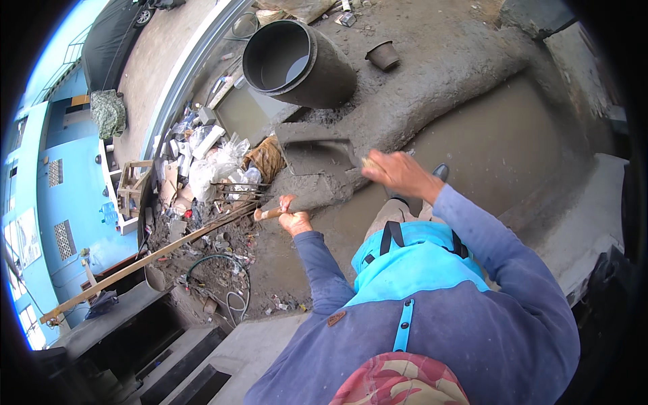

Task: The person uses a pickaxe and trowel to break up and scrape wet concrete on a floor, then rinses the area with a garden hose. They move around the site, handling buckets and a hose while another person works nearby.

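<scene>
Left hand [295, 223] observed closed around a wooden handle [272, 212], positioned near the lower edge of the wet grey mortar mound [435, 88]; right hand [409, 175] observed in a tight fist on a pale stub [369, 163], its remaining length hidden, above the mound's edge beside the slurry pool [486, 142]. A mud-coated drum [331, 77] and small bucket [383, 57] stand beyond. The blue shirt [459, 331] bears a brown label patch [335, 318], its marking too small to read.

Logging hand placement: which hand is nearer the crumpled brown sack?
Left: the left hand is below and right of the brown sack in view; the right hand is farther right.
</scene>
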Tool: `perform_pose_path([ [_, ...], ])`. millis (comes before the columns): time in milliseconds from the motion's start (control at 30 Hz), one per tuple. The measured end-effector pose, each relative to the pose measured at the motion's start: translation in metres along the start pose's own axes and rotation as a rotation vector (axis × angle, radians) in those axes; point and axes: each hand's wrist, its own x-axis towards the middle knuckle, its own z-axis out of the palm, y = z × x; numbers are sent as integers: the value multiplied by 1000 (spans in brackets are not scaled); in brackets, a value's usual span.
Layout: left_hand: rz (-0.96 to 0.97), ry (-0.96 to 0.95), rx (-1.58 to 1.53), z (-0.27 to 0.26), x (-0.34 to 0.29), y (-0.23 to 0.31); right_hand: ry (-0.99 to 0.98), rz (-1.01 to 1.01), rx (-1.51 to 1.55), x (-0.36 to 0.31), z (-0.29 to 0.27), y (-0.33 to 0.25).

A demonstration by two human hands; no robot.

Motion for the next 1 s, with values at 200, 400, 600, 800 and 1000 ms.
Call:
perform_pose_path([
  [200, -83, 57, 67, -8, 17, 2, 96, 153, -6, 12, -11, 4],
  [400, -80, 132, 52, -10, 40, -9, 111, 254, 78, -83, 12, 8],
  [600, -34, 231, 93, -27, 72, -3, 185, 269, 18, -99, 10, -7],
  [800, 184, 292, 375, -53, 129, 4, 306, 311, -4, -93, 3, -6],
  [1000, -30, 348, 172, -30, 113, -20, 307, 351, -35, -86, 0, 0],
])
